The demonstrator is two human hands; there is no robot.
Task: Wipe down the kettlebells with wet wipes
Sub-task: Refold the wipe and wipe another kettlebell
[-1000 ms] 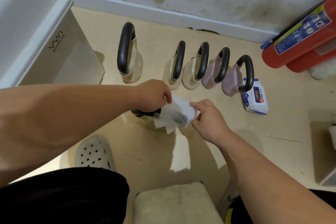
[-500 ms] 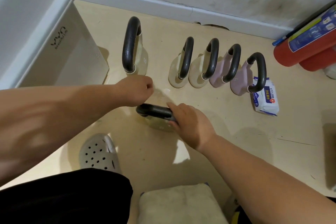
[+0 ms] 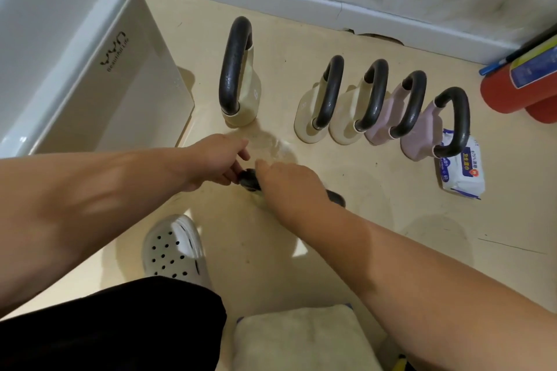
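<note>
Now, left hand (image 3: 218, 159): fingers curled, tips right against the end of the dark handle. Clamped on it or only touching, I can't tell.
Right hand (image 3: 286, 185): palm down over the middle of that same handle, fingers wrapped round it, gripping.
Near kettlebell (image 3: 248, 179): on the floor (image 3: 376, 235) dead centre under both hands, with only the two handle ends poking out and the body mostly hidden.
Row at twelve to two o'clock: tall cream kettlebell (image 3: 248, 99) apart at twelve, then two small cream kettlebells (image 3: 306, 120) (image 3: 346, 129) and two pink kettlebells (image 3: 381, 129) (image 3: 419, 137) packed close, all upright.
Wet-wipe pack (image 3: 461, 173): three o'clock, lying flat, tucked just behind the last pink one.
White bin (image 3: 90, 48): ten o'clock.
Red extinguisher (image 3: 512, 93): two o'clock, lying by the wall.
White clog (image 3: 174, 250): seven o'clock.
Folded towel (image 3: 301, 337): six o'clock, bottom edge.
</note>
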